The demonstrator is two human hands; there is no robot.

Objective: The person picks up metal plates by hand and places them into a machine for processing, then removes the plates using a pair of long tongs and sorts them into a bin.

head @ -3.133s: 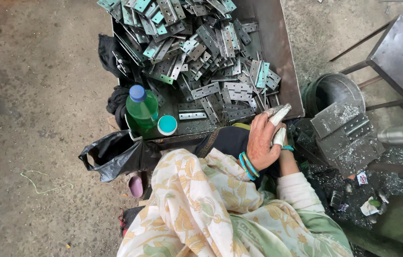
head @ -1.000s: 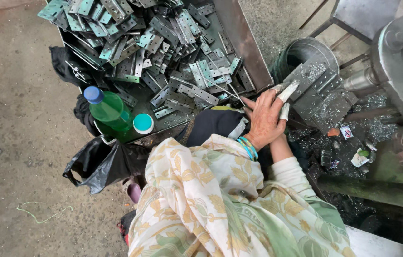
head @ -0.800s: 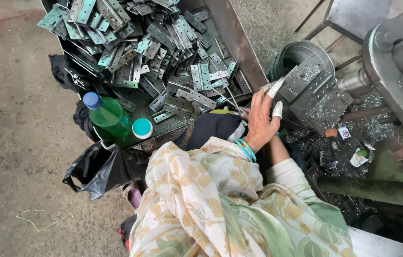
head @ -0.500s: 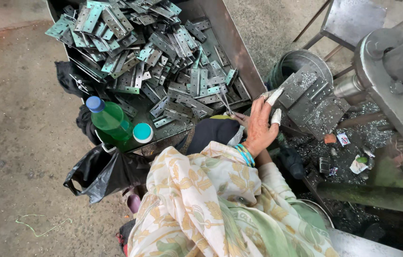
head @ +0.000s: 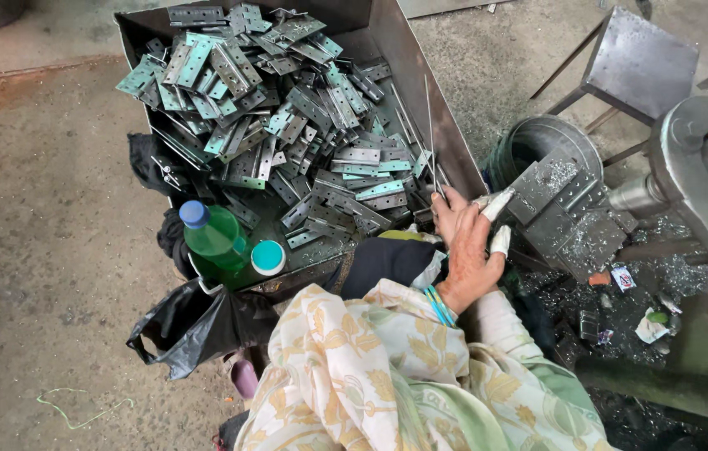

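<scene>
One metal bin (head: 408,63), hinge plates (head: 287,125) inside piled too many to count. One green bottle (head: 213,237), one teal cap (head: 268,257) beside it. One black bag (head: 195,326). One metal bucket (head: 537,138). One stool (head: 638,63). One hand (head: 466,250) visible, two fingers wrapped in white.

Across the earlier pictures and now, the one visible hand (head: 466,246) has moved from the machine side toward the metal bin (head: 421,75). Three seconds back it lay at the bin's near corner, fingers closed around a pale piece. A second ago it sat beside the grey block of the machine (head: 567,209), bandaged fingertips (head: 497,203) touching that block. Now it rests over the bin's edge, fingers spread, fingertips at the nearest hinge plates (head: 362,200) and at the foot of thin wire rods (head: 431,134) standing just ahead of it.
</scene>
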